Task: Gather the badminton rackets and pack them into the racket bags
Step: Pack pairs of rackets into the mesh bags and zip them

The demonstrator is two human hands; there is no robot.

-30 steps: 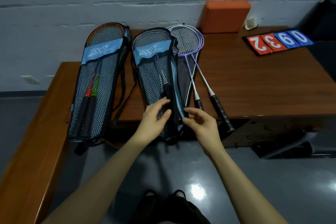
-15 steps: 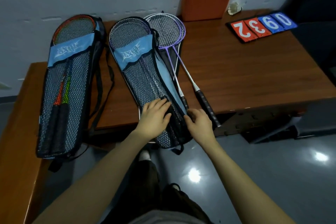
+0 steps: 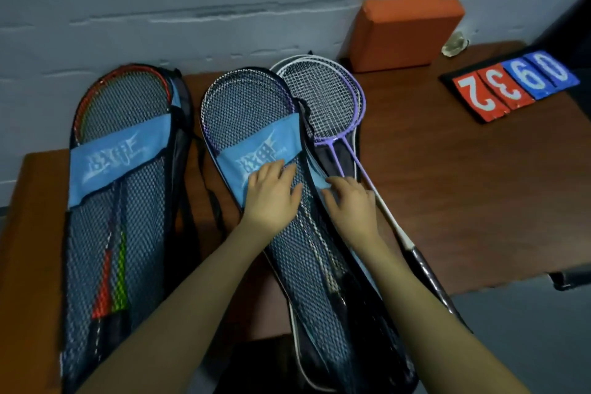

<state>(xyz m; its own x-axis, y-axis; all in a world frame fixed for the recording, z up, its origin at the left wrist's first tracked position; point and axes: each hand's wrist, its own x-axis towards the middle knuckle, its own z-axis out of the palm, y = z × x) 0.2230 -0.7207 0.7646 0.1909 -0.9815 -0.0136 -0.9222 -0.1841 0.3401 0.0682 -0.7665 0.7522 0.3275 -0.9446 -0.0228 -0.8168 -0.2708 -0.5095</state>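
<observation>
Two mesh racket bags with blue bands lie on the wooden table (image 3: 463,189). The left bag (image 3: 121,217) holds rackets with red and green shafts. The middle bag (image 3: 287,233) holds purple-framed rackets. My left hand (image 3: 271,192) lies flat on the middle bag's mesh below the blue band. My right hand (image 3: 350,201) rests on the bag's right edge, fingers bent; whether it pinches the edge is unclear. Two purple and white rackets (image 3: 332,102) lie loose beside the bag on a dark cover, their handles reaching toward the table's front edge.
An orange block (image 3: 406,32) stands against the grey wall at the back. A flip scoreboard (image 3: 511,86) with red and blue number cards lies at the back right. A shuttlecock (image 3: 454,43) sits by the block. Grey floor lies below the table.
Both hands have slid up the middle bag from its handle end to just below the blue band. The camera has moved closer to the table.
</observation>
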